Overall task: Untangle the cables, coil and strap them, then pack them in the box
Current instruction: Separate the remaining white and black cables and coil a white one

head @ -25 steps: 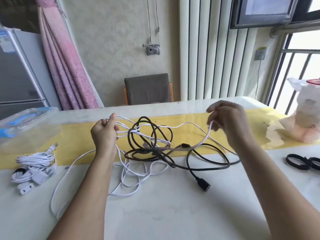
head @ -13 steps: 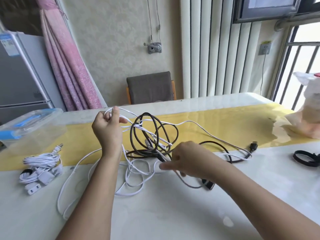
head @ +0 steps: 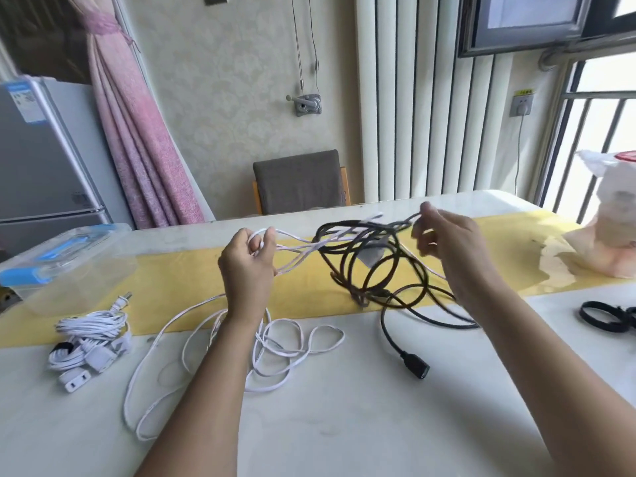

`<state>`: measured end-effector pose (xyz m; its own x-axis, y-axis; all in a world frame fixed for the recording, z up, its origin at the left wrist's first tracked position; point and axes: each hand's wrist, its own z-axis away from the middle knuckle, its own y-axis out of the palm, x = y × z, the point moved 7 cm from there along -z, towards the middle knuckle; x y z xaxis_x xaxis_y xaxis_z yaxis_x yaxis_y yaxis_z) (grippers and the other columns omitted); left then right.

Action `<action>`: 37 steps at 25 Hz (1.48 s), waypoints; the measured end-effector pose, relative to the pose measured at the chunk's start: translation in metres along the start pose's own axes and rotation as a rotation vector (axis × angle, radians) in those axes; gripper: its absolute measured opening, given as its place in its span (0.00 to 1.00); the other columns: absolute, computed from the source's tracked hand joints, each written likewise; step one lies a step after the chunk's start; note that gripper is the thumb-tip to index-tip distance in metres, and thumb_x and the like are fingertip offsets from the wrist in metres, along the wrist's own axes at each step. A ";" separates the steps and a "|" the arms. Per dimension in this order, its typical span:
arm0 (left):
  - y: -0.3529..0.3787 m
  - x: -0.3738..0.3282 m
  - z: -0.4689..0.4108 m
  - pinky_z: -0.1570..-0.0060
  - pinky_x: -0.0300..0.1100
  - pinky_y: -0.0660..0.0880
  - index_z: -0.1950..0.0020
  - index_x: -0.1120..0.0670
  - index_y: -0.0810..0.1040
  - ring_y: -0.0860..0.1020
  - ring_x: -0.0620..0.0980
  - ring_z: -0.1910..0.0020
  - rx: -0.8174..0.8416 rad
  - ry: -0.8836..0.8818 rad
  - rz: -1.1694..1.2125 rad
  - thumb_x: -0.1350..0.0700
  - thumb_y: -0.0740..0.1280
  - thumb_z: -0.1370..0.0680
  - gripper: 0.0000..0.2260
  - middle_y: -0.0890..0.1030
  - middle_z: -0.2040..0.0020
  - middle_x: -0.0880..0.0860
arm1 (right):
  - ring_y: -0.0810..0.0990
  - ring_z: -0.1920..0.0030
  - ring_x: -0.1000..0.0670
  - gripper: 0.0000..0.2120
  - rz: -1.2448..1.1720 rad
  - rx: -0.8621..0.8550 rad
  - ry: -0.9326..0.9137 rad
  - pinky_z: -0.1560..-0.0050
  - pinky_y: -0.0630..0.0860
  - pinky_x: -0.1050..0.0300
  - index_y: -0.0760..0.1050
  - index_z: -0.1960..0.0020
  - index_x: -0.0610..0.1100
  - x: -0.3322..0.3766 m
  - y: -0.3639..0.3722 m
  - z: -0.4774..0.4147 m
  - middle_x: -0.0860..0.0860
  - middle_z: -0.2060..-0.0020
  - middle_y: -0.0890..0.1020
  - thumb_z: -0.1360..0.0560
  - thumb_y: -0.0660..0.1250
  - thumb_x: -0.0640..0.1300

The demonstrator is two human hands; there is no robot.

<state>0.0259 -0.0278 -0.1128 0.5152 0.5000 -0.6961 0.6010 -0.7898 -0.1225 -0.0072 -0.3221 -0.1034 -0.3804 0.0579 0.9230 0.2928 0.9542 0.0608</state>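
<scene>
A thin white cable (head: 282, 352) and a black cable (head: 375, 266) are tangled together above the table's middle. My left hand (head: 247, 266) grips a bundle of white cable loops, raised over the yellow runner. My right hand (head: 447, 246) pinches a strand at the top of the black tangle and holds it up, so the black loops hang between both hands. The black cable's plug end (head: 414, 366) lies on the table. The clear plastic box (head: 65, 266) with blue latches stands at the far left.
A coiled, strapped white cable with plugs (head: 89, 339) lies left of me in front of the box. Black straps (head: 605, 316) lie at the right edge. A wrapped pinkish object (head: 616, 228) stands far right. A grey chair (head: 299, 182) is behind the table.
My right hand rose from the table near the black tangle and moved up and right, lifting the black loops. My left hand kept hold of the white loops.
</scene>
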 end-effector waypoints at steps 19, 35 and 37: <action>0.069 -0.046 0.051 0.67 0.42 0.72 0.58 0.52 0.66 0.73 0.42 0.69 0.772 -0.224 0.228 0.63 0.74 0.32 0.16 0.76 0.66 0.42 | 0.83 0.66 0.48 0.19 -0.575 0.120 0.404 0.65 0.79 0.60 0.70 0.63 0.37 -0.044 0.067 0.033 0.42 0.68 0.81 0.17 0.53 0.44; 0.066 -0.040 0.041 0.62 0.35 0.72 0.59 0.54 0.66 0.76 0.43 0.62 0.509 -0.200 0.364 0.66 0.66 0.24 0.12 0.77 0.62 0.46 | 0.82 0.52 0.47 0.18 -0.374 0.393 0.136 0.46 0.78 0.51 0.70 0.62 0.40 -0.001 0.051 0.025 0.43 0.55 0.84 0.18 0.53 0.47; 0.060 -0.027 0.036 0.66 0.37 0.68 0.56 0.57 0.69 0.74 0.43 0.65 0.417 -0.280 0.353 0.63 0.66 0.23 0.07 0.78 0.60 0.47 | 0.82 0.52 0.47 0.18 -0.491 0.385 0.170 0.47 0.78 0.53 0.70 0.62 0.40 -0.002 0.051 0.022 0.42 0.56 0.83 0.18 0.53 0.47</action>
<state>0.0259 -0.1010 -0.1267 0.4254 0.1154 -0.8976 0.1050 -0.9914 -0.0777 -0.0103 -0.2667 -0.1109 -0.2366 -0.4296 0.8715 -0.2273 0.8965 0.3802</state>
